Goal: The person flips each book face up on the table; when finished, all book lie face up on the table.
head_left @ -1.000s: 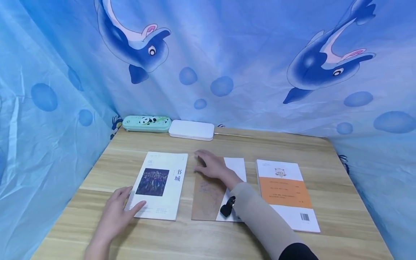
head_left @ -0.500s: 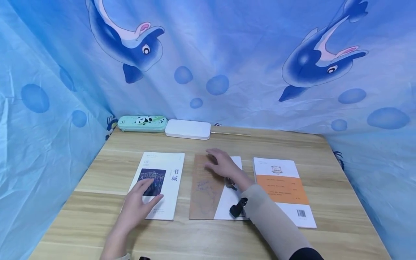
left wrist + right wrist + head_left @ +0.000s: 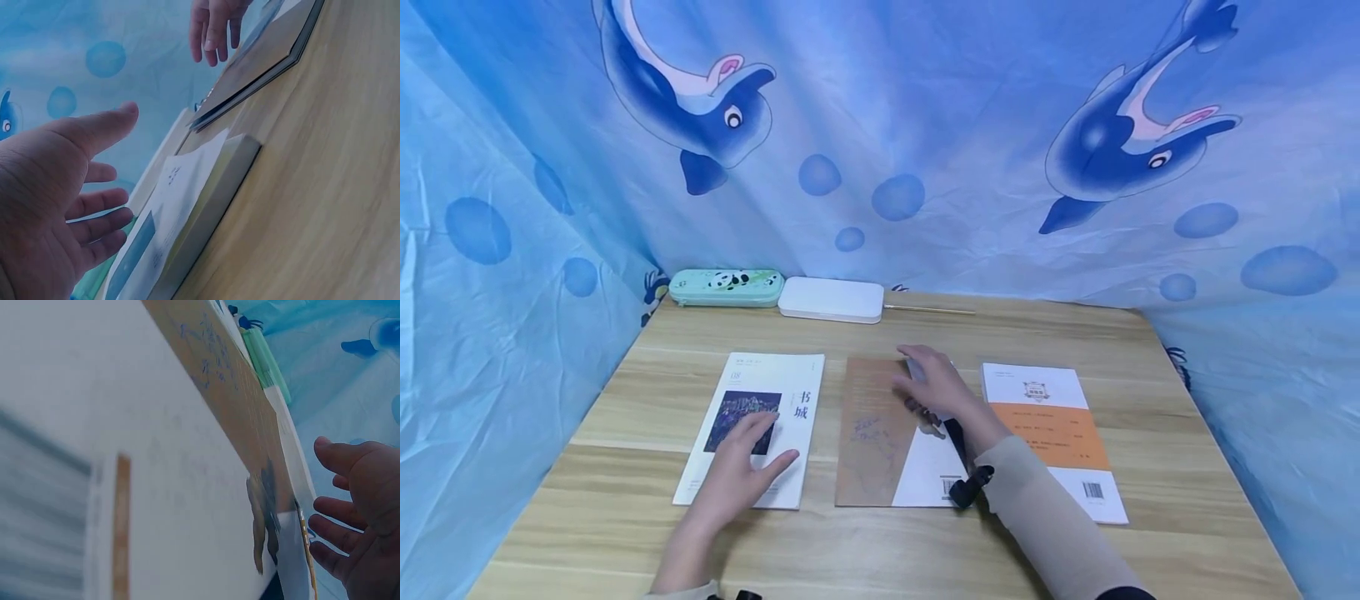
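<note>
- Brown-and-white book (image 3: pixel 871 446): flat on the desk (image 3: pixel 880 550).
- White book (image 3: pixel 736 406): left of it; orange-and-white book (image 3: pixel 1048 437): right. Gaps presumably permit separate handling.
- Left grip (image 3: pixel 739 473), left of it: thumb and fingers apart, nothing held.
- Right grip (image 3: pixel 942 385), over its far end: likewise; contact, from where I stand, uncertain.

There are three books: a left book (image 3: pixel 737 407), a middle book (image 3: pixel 872 433) and a right book (image 3: pixel 1041 433). Two hands show, one left hand (image 3: pixel 733 475) and one right hand (image 3: pixel 940 387), along with two sleeves (image 3: pixel 1048 512). There is one pencil case (image 3: pixel 726 288), one white box (image 3: pixel 831 298), one thin stick (image 3: pixel 932 311) and one tabletop (image 3: pixel 887 550). Barcodes (image 3: pixel 1092 490) number two: one on the middle book, one on the right book. The backdrop (image 3: pixel 970 242) carries two dolphins (image 3: pixel 715 133) and, in the head view, nine blue ovals (image 3: pixel 898 197).
</note>
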The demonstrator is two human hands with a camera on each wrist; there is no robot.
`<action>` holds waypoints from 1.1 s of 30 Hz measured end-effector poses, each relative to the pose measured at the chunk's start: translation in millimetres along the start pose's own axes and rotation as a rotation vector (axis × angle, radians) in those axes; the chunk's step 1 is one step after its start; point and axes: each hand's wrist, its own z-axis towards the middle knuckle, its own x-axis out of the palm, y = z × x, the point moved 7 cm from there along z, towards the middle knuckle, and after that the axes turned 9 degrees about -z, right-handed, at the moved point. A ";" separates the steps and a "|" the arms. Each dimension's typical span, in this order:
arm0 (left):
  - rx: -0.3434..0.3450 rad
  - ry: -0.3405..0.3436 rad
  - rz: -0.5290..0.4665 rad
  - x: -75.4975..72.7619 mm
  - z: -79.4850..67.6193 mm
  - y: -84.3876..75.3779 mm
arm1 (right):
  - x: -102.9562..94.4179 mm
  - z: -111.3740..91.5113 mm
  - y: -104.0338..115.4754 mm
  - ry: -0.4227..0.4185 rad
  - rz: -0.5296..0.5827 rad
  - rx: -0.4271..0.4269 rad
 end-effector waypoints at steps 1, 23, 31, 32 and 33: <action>-0.005 0.007 -0.006 1.7 0.3 -0.6 | -1.2 -1.2 -1.9 -0.003 0.001 0.000; 0.037 0.091 -0.031 34.9 6.6 -20.9 | -29.9 -33.5 -43.8 -0.080 -0.046 0.110; 0.045 0.158 -0.038 48.7 13.6 -31.6 | -31.4 -41.1 -53.9 -0.062 -0.041 0.165; 0.043 0.170 -0.041 51.1 14.5 -32.7 | -31.4 -41.7 -54.4 -0.061 -0.042 0.163; 0.039 0.184 -0.042 53.9 15.3 -33.4 | -31.3 -42.2 -54.9 -0.059 -0.043 0.160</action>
